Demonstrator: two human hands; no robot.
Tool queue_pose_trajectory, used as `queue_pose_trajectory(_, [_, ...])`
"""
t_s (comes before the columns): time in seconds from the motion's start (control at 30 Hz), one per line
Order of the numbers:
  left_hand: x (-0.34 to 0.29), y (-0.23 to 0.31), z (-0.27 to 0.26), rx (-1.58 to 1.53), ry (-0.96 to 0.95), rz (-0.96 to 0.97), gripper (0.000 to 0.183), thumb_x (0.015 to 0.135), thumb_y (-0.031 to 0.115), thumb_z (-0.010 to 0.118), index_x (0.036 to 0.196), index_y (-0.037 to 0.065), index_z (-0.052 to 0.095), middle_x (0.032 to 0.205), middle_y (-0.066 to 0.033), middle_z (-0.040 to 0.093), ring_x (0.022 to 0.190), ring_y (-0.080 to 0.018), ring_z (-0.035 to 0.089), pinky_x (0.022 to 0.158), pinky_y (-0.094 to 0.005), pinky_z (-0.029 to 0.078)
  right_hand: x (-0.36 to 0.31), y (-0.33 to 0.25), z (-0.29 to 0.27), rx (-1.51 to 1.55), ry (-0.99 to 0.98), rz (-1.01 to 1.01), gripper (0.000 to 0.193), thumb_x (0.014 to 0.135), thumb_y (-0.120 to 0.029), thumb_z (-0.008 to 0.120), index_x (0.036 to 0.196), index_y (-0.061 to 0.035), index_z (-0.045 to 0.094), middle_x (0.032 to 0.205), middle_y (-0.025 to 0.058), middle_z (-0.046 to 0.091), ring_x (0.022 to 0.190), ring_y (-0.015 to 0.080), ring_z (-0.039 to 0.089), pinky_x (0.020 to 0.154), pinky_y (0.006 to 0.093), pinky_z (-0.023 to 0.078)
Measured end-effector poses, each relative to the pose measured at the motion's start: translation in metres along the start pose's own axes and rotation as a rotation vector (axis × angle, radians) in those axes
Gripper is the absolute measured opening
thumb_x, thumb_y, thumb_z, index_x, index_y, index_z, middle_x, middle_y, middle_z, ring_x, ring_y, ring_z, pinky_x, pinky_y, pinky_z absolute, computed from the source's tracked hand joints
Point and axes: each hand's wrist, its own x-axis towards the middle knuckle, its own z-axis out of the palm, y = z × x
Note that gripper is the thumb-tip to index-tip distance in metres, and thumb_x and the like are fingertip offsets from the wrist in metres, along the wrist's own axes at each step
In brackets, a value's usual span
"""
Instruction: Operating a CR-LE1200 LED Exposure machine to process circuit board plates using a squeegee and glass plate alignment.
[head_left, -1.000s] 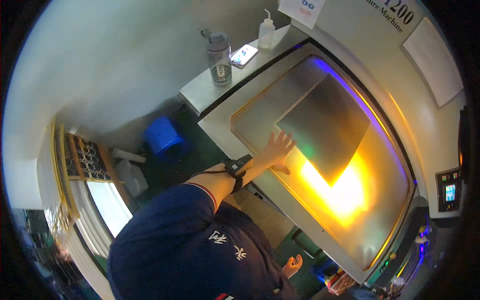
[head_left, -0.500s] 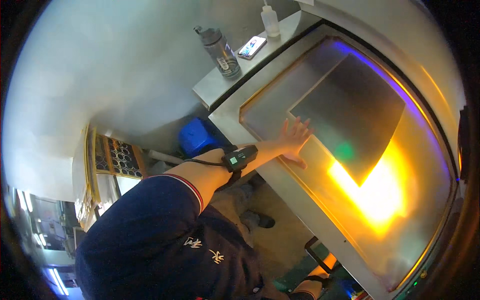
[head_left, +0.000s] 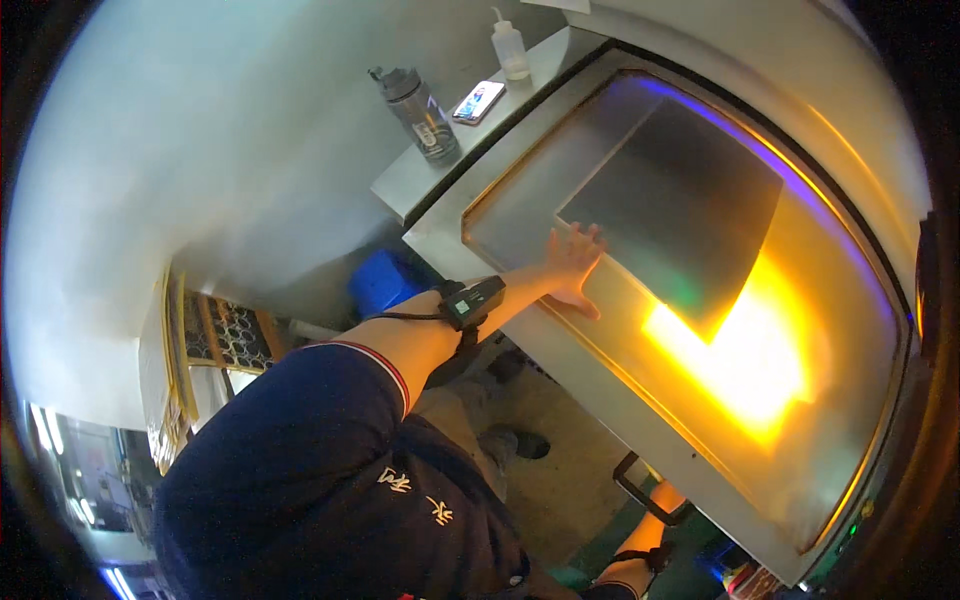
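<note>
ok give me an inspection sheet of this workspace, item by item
surface: large glass bed in a metal frame, tilted in view, with a bright yellow glow at its lower part and a violet line along the top edge
job's things: dark rectangular sheet lying flat on the glass
clutter: grey bottle, phone and white squeeze bottle on the side ledge
grips: left hand flat, fingers spread, at the sheet's near corner, holding nothing; right hand low at the picture's edge, by a dark handle, its grip unclear
cables: nothing seen
surroundings: blue bin on the floor, rack of trays to the left
</note>
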Motion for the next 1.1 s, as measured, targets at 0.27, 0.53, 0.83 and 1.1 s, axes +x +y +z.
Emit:
queue_pose_trajectory(0.27, [0.009,0.001,0.016,-0.006,0.063,0.009,0.151,0.046,0.085,0.072,0.157,0.008,0.003,0.162,-0.0208,-0.011,0.147,-0.0480,-0.010,0.109,-0.0739,0.000,-0.108,-0.001,-0.051,-0.100,-0.116,0.097,0.037,0.077,-0.002,0.060,0.113,-0.0074,0.068,0.102,0.0142,0.071,0.096,0.0324,0.067,0.085,0.0402,0.052])
queue_pose_trajectory(0.53, [-0.004,0.017,-0.008,-0.055,0.034,-0.078,0.138,0.059,0.081,0.069,0.157,0.010,0.002,0.163,-0.0201,-0.006,0.148,-0.0450,-0.005,0.113,-0.0679,0.001,-0.200,-0.110,-0.175,-0.070,-0.152,-0.166,0.047,0.069,0.000,0.064,0.109,-0.0216,0.073,0.094,0.0103,0.073,0.087,0.0299,0.071,0.077,0.0407,0.055])
queue_pose_trajectory(0.83, [-0.198,0.058,-0.086,-0.124,-0.323,0.780,0.091,0.078,0.064,0.070,0.146,0.012,0.039,0.142,-0.0187,0.050,0.130,-0.0379,0.048,0.102,-0.0452,0.045,-0.145,-0.197,-0.274,-0.001,0.159,-0.609,0.044,0.069,-0.001,0.065,0.110,-0.0142,0.070,0.108,0.0097,0.072,0.097,0.0303,0.069,0.084,0.0409,0.054])
queue_pose_trajectory(1.1, [-0.105,-0.042,-0.033,0.299,0.025,0.308,0.065,0.084,0.021,0.064,0.144,0.011,0.042,0.146,-0.0075,0.048,0.123,-0.0387,0.054,0.105,-0.0629,0.036,-0.014,-0.302,-0.191,-0.022,0.056,-0.669,0.053,0.080,-0.017,0.068,0.132,-0.0130,0.057,0.133,0.0101,0.059,0.125,0.0338,0.053,0.106,0.0465,0.041])
